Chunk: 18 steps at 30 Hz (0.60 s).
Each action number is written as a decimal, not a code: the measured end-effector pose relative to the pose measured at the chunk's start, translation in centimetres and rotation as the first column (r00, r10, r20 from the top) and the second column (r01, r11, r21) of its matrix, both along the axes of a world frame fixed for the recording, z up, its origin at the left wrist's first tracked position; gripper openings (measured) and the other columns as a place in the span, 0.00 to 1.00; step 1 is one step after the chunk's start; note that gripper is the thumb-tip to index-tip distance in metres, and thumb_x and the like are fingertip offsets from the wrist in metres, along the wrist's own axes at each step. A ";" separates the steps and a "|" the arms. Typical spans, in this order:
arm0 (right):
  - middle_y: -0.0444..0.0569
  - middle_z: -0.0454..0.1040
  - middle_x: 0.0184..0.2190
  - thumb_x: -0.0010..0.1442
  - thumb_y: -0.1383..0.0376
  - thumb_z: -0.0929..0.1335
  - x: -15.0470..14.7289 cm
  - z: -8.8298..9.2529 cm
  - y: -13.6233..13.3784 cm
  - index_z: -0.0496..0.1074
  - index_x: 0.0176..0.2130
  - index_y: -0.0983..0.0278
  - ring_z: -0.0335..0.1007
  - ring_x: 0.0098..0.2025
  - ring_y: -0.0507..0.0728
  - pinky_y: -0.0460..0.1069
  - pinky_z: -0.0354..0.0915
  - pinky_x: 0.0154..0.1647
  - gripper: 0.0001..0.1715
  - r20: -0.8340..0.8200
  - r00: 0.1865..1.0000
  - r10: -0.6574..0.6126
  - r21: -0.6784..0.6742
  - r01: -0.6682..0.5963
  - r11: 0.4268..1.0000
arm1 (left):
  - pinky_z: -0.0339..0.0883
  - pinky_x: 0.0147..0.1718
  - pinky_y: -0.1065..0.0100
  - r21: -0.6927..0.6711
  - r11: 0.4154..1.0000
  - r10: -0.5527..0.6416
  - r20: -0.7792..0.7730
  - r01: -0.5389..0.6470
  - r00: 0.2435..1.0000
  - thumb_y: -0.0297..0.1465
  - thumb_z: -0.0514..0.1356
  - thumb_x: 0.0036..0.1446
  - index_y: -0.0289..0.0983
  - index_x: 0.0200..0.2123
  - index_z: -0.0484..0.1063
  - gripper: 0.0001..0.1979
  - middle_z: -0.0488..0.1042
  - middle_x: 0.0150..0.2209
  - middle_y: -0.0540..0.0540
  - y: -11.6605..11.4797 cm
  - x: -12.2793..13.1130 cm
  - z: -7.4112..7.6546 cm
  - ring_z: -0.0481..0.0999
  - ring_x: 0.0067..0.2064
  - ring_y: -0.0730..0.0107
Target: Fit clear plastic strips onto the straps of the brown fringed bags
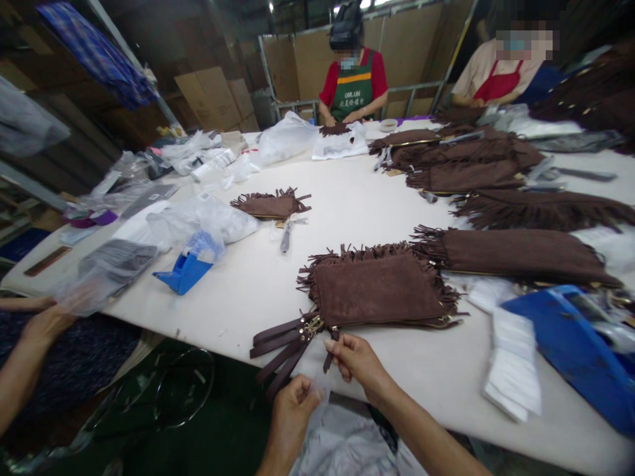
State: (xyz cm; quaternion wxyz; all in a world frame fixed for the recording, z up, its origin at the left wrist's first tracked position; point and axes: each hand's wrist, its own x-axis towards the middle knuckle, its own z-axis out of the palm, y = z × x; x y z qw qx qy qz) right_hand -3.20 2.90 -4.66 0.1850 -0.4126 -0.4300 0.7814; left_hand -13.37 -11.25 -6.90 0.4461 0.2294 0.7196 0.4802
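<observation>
A brown suede clutch bag (380, 287) with fringe lies in front of me at the table's near edge. My right hand (360, 363) is closed, pinching a short brown zip pull (329, 359) that hangs from the clutch's lower left corner. Just left of it, my left hand (295, 404) is closed with thumb and fingertips on a thin, clear plastic sleeve (321, 380) below the pull. Several brown wrist straps (280, 340) with gold clasps spread out at the clutch's left corner, above my left hand. The sleeve's outline is hard to see.
More fringed clutches (520, 254) are piled to the right, beside white paper packets (513, 363) and a blue bin (570, 350). A small clutch (270, 205) and a blue tape dispenser (183, 271) lie left. A co-worker's hand (47, 324) holds plastic; two people work opposite.
</observation>
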 end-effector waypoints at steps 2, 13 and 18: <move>0.36 0.64 0.13 0.44 0.45 0.73 0.0 0.0 0.0 0.59 0.21 0.62 0.49 0.11 0.44 0.42 0.48 0.10 0.29 -0.002 1.000 0.003 -0.004 -0.003 1.000 | 0.54 0.27 0.71 -0.005 1.000 -0.006 -0.019 0.005 1.000 0.33 0.62 0.49 0.35 0.23 0.66 0.10 0.65 0.21 0.53 0.1 0.1 0.1 0.62 0.26 0.73; 0.37 0.64 0.14 0.46 0.46 0.73 -0.1 -0.4 -0.2 0.59 0.22 0.62 0.50 0.11 0.44 0.42 0.48 0.11 0.28 -0.011 1.000 -0.001 0.002 0.001 1.000 | 0.53 0.26 0.72 -0.076 0.995 -0.067 -0.142 0.057 0.987 0.35 0.59 0.52 0.36 0.23 0.66 0.10 0.62 0.21 0.54 0.5 0.4 1.0 0.60 0.25 0.74; 0.36 0.63 0.13 0.46 0.46 0.73 -0.2 0.0 -0.3 0.58 0.21 0.62 0.49 0.11 0.44 0.43 0.48 0.11 0.28 -0.008 1.000 -0.028 -0.003 0.028 1.000 | 0.55 0.26 0.71 -0.027 0.998 -0.057 0.063 0.058 0.996 0.36 0.61 0.50 0.35 0.23 0.65 0.11 0.64 0.21 0.53 0.6 0.8 0.6 0.62 0.26 0.73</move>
